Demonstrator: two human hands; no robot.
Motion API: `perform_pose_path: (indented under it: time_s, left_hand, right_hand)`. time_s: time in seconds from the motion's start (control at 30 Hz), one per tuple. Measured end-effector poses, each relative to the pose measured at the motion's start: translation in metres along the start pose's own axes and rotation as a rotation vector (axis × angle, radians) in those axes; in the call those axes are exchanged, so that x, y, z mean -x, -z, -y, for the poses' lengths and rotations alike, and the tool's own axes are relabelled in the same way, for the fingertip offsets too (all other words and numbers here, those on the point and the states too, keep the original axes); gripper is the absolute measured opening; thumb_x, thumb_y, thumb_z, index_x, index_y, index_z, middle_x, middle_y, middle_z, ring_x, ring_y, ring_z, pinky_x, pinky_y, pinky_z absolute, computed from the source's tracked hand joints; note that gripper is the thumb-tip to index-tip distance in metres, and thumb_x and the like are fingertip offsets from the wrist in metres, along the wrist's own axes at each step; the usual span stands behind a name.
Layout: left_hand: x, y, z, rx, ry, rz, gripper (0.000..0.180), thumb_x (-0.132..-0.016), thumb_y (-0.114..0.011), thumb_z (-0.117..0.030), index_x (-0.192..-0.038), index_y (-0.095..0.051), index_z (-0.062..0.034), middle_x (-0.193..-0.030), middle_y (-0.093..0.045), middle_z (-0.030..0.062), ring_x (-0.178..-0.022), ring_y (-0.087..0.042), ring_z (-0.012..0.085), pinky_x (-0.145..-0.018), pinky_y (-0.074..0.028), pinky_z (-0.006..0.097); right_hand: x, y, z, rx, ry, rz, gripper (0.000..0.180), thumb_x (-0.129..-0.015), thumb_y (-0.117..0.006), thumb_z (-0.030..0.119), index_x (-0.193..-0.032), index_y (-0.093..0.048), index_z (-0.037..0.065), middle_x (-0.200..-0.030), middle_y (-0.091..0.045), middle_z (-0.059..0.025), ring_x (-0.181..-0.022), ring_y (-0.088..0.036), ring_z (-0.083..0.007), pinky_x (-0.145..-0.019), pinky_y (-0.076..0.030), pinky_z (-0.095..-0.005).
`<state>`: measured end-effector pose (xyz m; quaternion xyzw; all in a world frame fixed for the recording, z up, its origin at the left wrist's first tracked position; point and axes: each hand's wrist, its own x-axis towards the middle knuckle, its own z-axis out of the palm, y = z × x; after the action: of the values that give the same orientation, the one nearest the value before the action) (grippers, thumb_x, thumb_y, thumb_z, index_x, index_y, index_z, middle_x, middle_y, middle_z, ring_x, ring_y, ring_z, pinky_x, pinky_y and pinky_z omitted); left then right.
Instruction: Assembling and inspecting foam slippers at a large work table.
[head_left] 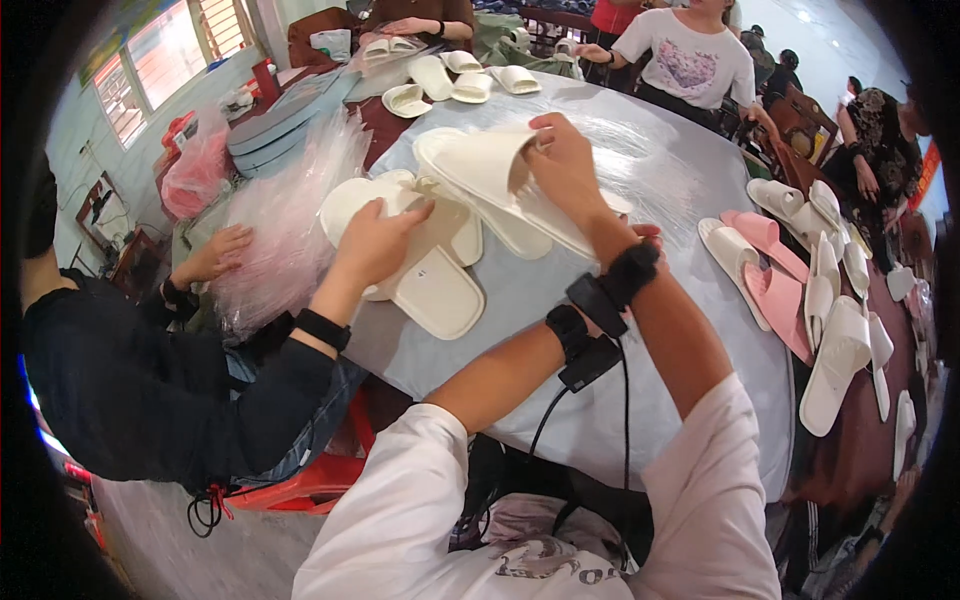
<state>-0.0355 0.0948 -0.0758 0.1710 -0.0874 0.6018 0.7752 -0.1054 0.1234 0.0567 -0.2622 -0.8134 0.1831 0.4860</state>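
Heap of clear plastic bags (285,215) at left, left hand (375,243) spread flat on white slippers (435,285) lying on the grey worktop (560,300), right hand (565,165) gripping a raised white slipper (480,160), pink slippers (775,285) at right.

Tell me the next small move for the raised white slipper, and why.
Probably bring the left hand out from behind the right wrist to the slipper: the right hand alone pinches its edge, above the pile where a co-worker's hand rests.
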Motion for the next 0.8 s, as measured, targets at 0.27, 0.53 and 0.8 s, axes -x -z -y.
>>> perform_pose_path:
  time_s: [0.27,0.53,0.8]
  left_hand:
    - [0.012,-0.037,-0.012,-0.182,-0.088,-0.344,0.034,-0.102,-0.055,-0.035,-0.102,-0.061,-0.0015,-0.076,-0.058,0.0067,-0.065,-0.053,0.0216,-0.068,-0.046,0.040]
    - [0.009,-0.044,0.003,-0.295,0.088,-0.051,0.037,-0.106,-0.054,-0.041,-0.107,-0.062,-0.0054,-0.086,-0.063,0.0073,-0.079,-0.060,0.0237,-0.072,-0.054,0.038]
    - [0.020,-0.051,0.014,-0.245,-0.078,-0.209,0.043,-0.107,-0.052,-0.045,-0.097,-0.065,-0.0052,-0.084,-0.066,0.0098,-0.076,-0.065,0.0250,-0.074,-0.055,0.038]
  right_hand:
    - [0.003,-0.049,0.007,-0.153,-0.130,0.069,0.029,-0.082,-0.064,0.002,-0.110,-0.066,-0.007,-0.106,-0.070,-0.0212,-0.086,-0.074,-0.0292,-0.073,-0.060,-0.0393]
    - [0.004,-0.009,-0.058,-0.349,-0.276,-0.080,0.026,-0.082,-0.065,0.009,-0.104,-0.072,-0.001,-0.094,-0.075,-0.0196,-0.086,-0.074,-0.0300,-0.077,-0.059,-0.0406]
    - [-0.002,0.047,-0.015,-0.568,-0.409,-0.300,0.028,-0.086,-0.072,0.004,-0.111,-0.068,-0.007,-0.098,-0.074,-0.0148,-0.081,-0.073,-0.0188,-0.067,-0.060,-0.0315]
